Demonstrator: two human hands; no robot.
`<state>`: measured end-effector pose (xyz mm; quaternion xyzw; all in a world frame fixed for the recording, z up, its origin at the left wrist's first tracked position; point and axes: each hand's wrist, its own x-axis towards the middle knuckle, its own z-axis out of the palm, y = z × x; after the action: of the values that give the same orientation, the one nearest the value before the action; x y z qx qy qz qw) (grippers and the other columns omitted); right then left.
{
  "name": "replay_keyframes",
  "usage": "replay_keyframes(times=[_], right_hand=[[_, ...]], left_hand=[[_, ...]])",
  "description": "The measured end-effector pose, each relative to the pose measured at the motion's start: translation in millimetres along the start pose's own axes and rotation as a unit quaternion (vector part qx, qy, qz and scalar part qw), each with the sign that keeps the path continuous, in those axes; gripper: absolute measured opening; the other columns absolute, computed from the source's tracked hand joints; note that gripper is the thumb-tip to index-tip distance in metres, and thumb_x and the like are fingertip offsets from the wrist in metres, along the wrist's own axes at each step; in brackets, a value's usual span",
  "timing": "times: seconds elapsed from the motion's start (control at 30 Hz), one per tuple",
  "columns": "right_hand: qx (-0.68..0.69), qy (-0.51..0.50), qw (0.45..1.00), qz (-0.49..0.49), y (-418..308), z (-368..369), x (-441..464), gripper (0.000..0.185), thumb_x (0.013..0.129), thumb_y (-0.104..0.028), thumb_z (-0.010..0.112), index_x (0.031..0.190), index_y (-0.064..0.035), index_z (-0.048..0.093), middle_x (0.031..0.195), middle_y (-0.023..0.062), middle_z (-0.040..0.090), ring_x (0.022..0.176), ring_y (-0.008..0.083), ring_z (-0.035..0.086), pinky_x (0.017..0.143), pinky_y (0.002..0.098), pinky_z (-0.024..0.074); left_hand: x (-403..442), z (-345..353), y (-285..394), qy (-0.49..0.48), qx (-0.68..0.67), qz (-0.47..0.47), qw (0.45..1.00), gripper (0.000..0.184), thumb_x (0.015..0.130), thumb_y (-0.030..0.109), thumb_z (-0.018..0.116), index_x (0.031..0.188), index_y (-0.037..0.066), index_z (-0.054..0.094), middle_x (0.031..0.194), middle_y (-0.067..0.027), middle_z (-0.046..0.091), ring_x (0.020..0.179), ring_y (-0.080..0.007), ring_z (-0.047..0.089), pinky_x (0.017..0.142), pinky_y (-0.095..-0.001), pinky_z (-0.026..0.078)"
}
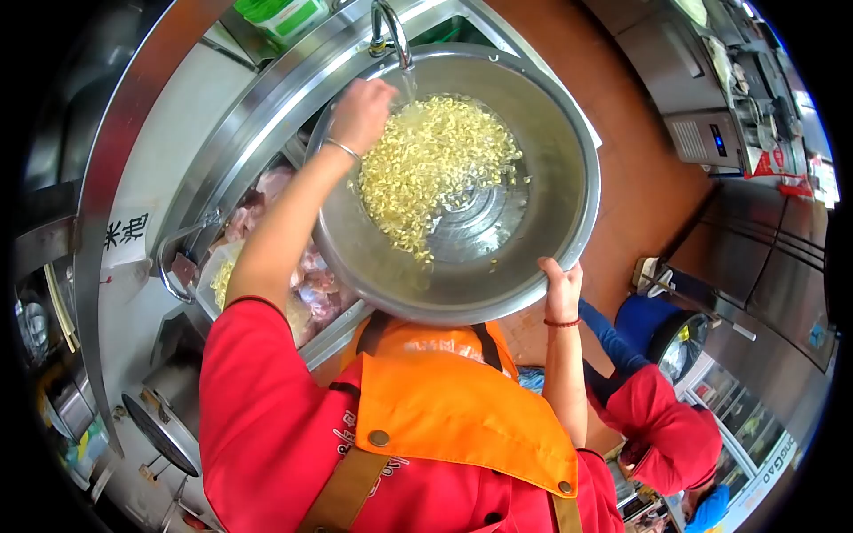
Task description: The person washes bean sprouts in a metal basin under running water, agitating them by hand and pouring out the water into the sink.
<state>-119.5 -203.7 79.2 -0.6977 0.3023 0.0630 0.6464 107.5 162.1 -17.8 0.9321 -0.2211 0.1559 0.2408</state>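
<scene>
Orange apron [462,417], foreground. Left hand [360,115]: fingers bent inside the steel basin [560,160], beside the faucet [402,49]; blur hides their exact opening and any hold. Right hand [562,289]: fingers closed on the near-right rim. Chopped yellow pieces [435,151] lie in water, just right of and nearward from the left fingers, the nearer hand. Outward: raw meat [320,293], left; another person [662,426], right.

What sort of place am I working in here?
Probably a commercial kitchen: a curved silver metal tap over a wide round stainless-steel basin of small yellow-green food pieces, pale pink raw meat beside it, and a co-worker in red nearby.
</scene>
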Motion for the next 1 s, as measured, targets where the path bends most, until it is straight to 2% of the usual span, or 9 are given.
replay_keyframes(times=[0.17,0.3,0.4,0.6,0.7,0.83,0.87,0.93,1.0], right_hand=[[0.006,0.001,1.0,-0.008,1.5,-0.2,0.3,0.031,0.081,0.0,0.064,0.111,0.0055,0.061,0.1,0.0074,0.067,0.087,0.0158,0.062,0.081,0.0288,0.0494],[0.017,0.008,1.0,-0.016,-0.1,3.1,-2.2,0.032,0.081,0.001,0.063,0.112,0.0053,0.06,0.1,0.0072,0.066,0.087,0.0155,0.061,0.08,0.0287,0.0494],[-0.002,-0.006,1.0,-0.014,-1.2,0.4,-3.1,0.032,0.081,0.001,0.063,0.113,0.0051,0.06,0.1,0.007,0.066,0.088,0.0153,0.061,0.08,0.0285,0.0492],[0.008,-0.009,1.0,-0.019,-2.2,1.9,-3.6,0.032,0.082,0.0,0.063,0.113,0.0042,0.06,0.099,0.0063,0.066,0.087,0.0148,0.06,0.079,0.0285,0.0492],[0.009,-0.021,0.999,-0.024,-9.1,6.7,0.9,0.032,0.082,0.001,0.062,0.113,0.0042,0.06,0.098,0.0062,0.066,0.086,0.015,0.06,0.079,0.0284,0.0492],[0.022,-0.004,0.999,-0.024,-10.2,11.7,2.6,0.031,0.081,0.0,0.062,0.111,0.0041,0.059,0.097,0.0061,0.065,0.086,0.015,0.06,0.079,0.0281,0.0483],[0.021,0.001,1.0,-0.02,-12.2,13.3,1.0,0.03,0.08,-0.001,0.062,0.11,0.004,0.059,0.096,0.0059,0.064,0.086,0.015,0.059,0.08,0.0282,0.0476],[0.012,0.002,1.0,-0.017,-11.9,11.8,0.2,0.031,0.08,0.0,0.062,0.111,0.0039,0.059,0.097,0.006,0.064,0.087,0.0149,0.059,0.08,0.0281,0.0475],[-0.002,-0.009,1.0,-0.022,-8.9,8.4,2.9,0.035,0.08,0.002,0.062,0.115,0.0041,0.059,0.101,0.0063,0.065,0.088,0.0149,0.06,0.079,0.0278,0.0489]], left_hand=[[-29.9,1.0,-80.6,-0.049,-0.029,-0.143,0.988,0.052,0.079,-0.009,0.054,0.126,0.012,0.06,0.121,-0.0101,0.058,0.112,-0.0339,0.056,0.096,-0.041,0.047],[-27.5,-4.6,-61.9,-0.023,-0.009,-0.048,0.999,0.053,0.078,-0.009,0.056,0.128,0.008,0.058,0.132,-0.0131,0.053,0.122,-0.034,0.052,0.103,-0.0402,0.045],[-53.9,24.8,-51.3,-0.179,0.041,0.086,0.979,0.055,0.087,0.013,0.063,0.139,0.005,0.048,0.147,-0.0174,0.041,0.139,-0.0354,0.037,0.115,-0.043,0.033],[-90.7,50.5,16.4,-0.442,0.057,-0.04,0.895,0.09,0.094,0.064,0.041,0.154,0.001,0.017,0.162,-0.0219,0.006,0.151,-0.0338,-0.002,0.121,-0.0484,0.002],[-91.4,61.8,20.5,-0.5,0.113,-0.03,0.858,0.09,0.094,0.064,0.041,0.155,0.002,0.016,0.162,-0.0209,0.005,0.151,-0.0336,-0.003,0.121,-0.0498,0.0],[-54.9,38.6,51.3,-0.569,0.093,-0.08,0.813,0.083,0.09,0.056,0.055,0.151,0.007,0.03,0.158,-0.0189,0.023,0.141,-0.0371,0.035,0.112,-0.051,0.033],[-45.8,31.1,51.1,-0.555,0.08,-0.057,0.826,0.066,0.086,0.045,0.063,0.139,0.007,0.049,0.147,-0.0178,0.044,0.126,-0.035,0.053,0.099,-0.0438,0.048],[-10.5,3.0,49.3,-0.561,0.085,-0.13,0.813,0.044,0.086,0.031,0.064,0.123,0.007,0.061,0.129,-0.0165,0.059,0.116,-0.0331,0.058,0.093,-0.0378,0.05],[-16.8,-10.8,8.3,-0.231,0.107,-0.035,0.966,0.028,0.085,0.019,0.061,0.109,0.007,0.066,0.115,-0.0152,0.063,0.107,-0.0328,0.059,0.087,-0.0375,0.051]])
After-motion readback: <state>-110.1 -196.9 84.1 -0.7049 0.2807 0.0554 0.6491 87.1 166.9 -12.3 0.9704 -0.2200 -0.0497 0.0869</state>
